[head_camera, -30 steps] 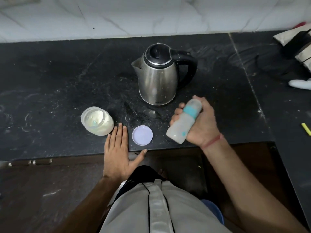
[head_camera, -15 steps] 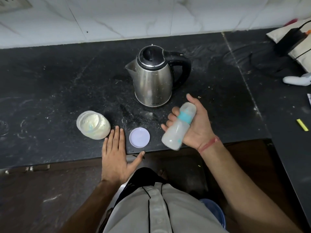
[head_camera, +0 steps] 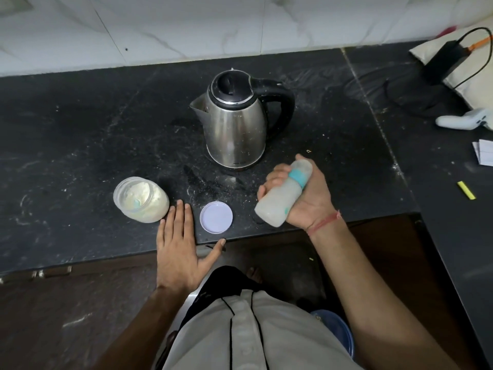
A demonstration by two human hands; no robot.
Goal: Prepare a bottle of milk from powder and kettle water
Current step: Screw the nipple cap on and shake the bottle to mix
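While powder fills the jar (head_camera: 141, 200), milky bottle (head_camera: 282, 194) tilts.

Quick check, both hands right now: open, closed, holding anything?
Left hand: open, flat on the counter edge, holding nothing.
Right hand: fingers closed around the tilted baby bottle, held above the counter.

My left hand (head_camera: 177, 244) lies flat, palm down, fingers (head_camera: 179, 213) spread. My right hand (head_camera: 306, 193) is raised, fingers curled in a tight grasp.
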